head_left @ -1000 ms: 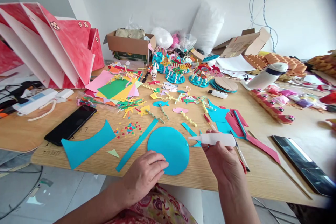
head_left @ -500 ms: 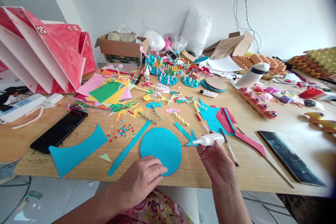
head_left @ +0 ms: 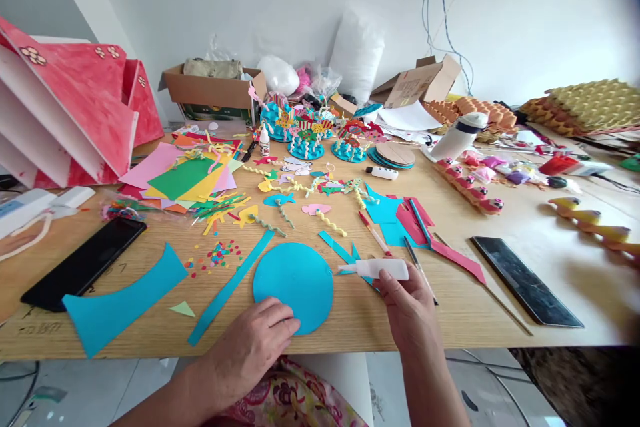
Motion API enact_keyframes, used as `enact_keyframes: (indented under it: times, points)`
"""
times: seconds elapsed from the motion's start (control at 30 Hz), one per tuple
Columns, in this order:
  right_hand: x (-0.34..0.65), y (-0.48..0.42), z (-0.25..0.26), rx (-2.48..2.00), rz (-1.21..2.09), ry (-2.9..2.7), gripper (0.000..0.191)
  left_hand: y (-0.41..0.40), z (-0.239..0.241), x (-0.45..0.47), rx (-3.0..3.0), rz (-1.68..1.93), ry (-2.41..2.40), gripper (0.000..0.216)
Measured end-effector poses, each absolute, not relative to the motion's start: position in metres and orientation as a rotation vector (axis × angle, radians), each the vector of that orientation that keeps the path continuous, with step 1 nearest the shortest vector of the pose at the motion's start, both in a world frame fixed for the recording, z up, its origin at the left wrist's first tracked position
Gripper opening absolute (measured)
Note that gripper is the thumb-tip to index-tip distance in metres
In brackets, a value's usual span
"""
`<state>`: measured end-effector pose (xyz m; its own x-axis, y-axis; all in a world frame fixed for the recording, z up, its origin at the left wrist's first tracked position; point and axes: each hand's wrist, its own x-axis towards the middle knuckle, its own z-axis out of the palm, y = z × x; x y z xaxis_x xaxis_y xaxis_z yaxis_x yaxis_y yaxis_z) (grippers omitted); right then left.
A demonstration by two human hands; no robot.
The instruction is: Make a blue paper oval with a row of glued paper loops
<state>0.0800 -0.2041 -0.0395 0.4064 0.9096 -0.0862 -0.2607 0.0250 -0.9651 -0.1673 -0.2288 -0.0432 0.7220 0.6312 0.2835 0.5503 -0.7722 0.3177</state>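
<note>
On the wooden counter (head_left: pixel 357 330) strewn with craft paper (head_left: pixel 180 178), a blue disc (head_left: pixel 294 273) lies beneath the unclenched left hand (head_left: pixel 256 341), while the right hand (head_left: pixel 413 310), grip closed around a white squeeze bottle (head_left: pixel 393 269), has brought the nozzle (head_left: pixel 351 269) nearer the disc's rim, seemingly within reach.

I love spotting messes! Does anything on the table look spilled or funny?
Maybe the tiny coloured dots: they lie scattered loose on the table, left of the blue circle and past the blue strip, like a small spill. I see nothing plainly broken.
</note>
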Motion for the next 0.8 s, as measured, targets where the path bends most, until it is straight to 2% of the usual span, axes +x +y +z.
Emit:
enact_keyframes:
  times: [0.2, 0.67, 0.8]
  points:
    - [0.076, -0.204, -0.045, -1.305, 1.009, -0.819, 0.036, -0.231, -0.048, -0.168, 2.802, 0.539, 0.941, 0.019]
    - [0.069, -0.197, -0.039, -1.432, 0.939, -1.188, 0.034, -0.233, -0.053, -0.172, 2.782, 0.491, 0.995, 0.016]
    - [0.069, -0.196, -0.037, -1.409, 0.948, -1.133, 0.036, -0.234, -0.056, -0.174, 2.771, 0.486, 0.997, 0.015]
